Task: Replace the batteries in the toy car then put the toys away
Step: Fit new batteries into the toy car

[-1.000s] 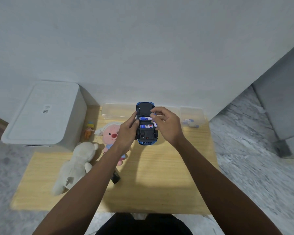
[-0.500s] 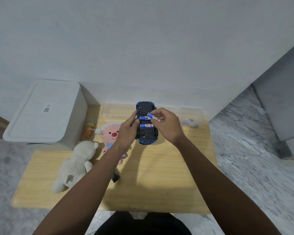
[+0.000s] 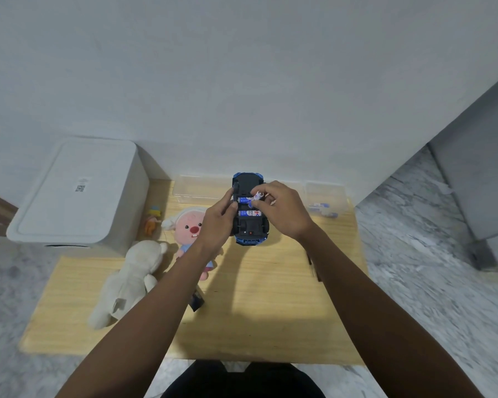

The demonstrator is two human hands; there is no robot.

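Two hands work over one upturned toy car, which I take as the landmark; it is held just above the far middle of the wooden table. Left of the car and largest of all sits a lidded white storage bin, rigid and likely best lifted by its lid rim or sides. Nearer than the bin, left of the car, lies a white plush bear, and a pink plush doll lies between the bear and the car; both look soft and light, so a squeeze anywhere on the body should do. Beyond the car stands a clear plastic box, and another clear container to its right holds spare cells.

The car itself seems hard, light plastic, best gripped by its flanks. My left hand grips its left flank, fingers curled round it. My right hand pinches a small battery between thumb and fingertips, tilted above the open bay, where two cells already sit. Batteries are smooth and roll easily; a pinch at mid-body looks safest.
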